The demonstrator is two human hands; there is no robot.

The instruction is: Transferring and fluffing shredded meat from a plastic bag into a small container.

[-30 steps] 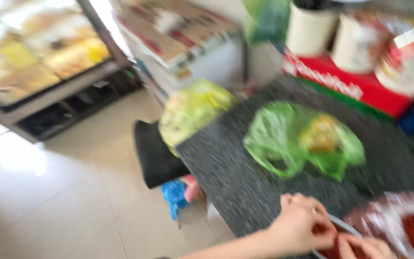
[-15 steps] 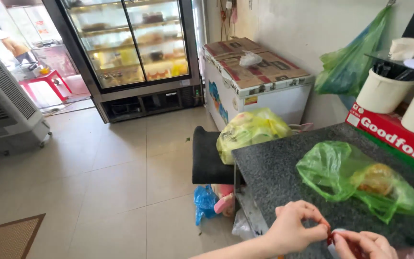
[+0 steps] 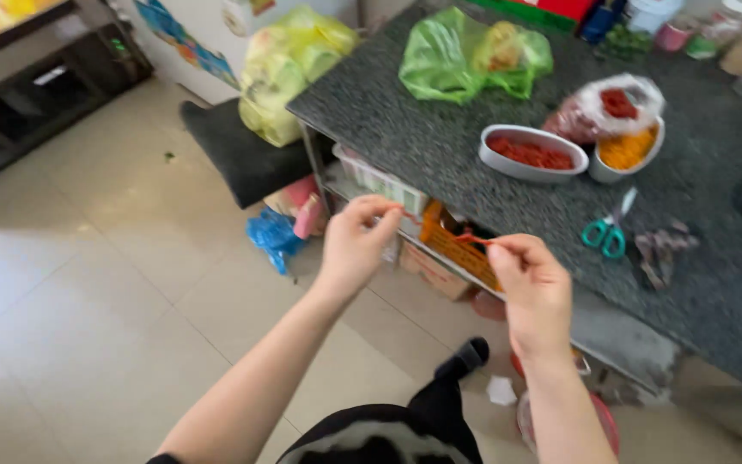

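At the left of the frame the tiled floor [image 3: 88,283] is lying open, giving me wide room beside the dark cushioned stool [image 3: 238,155] and the yellow bag [image 3: 289,69] leaning above it. Near the centre my left hand [image 3: 355,245] is pinching one end of a thin red band [image 3: 440,230], fingers closed on it, just off the front edge of the tabletop [image 3: 405,146]. My right hand [image 3: 532,288] is gripping the other end, stretching it taut over the orange basket [image 3: 453,249] on the shelf below. Further right on the tabletop, well apart from my hands, a green bag [image 3: 465,56], two oval dishes [image 3: 530,155] and teal-handled scissors [image 3: 607,228] are sitting.
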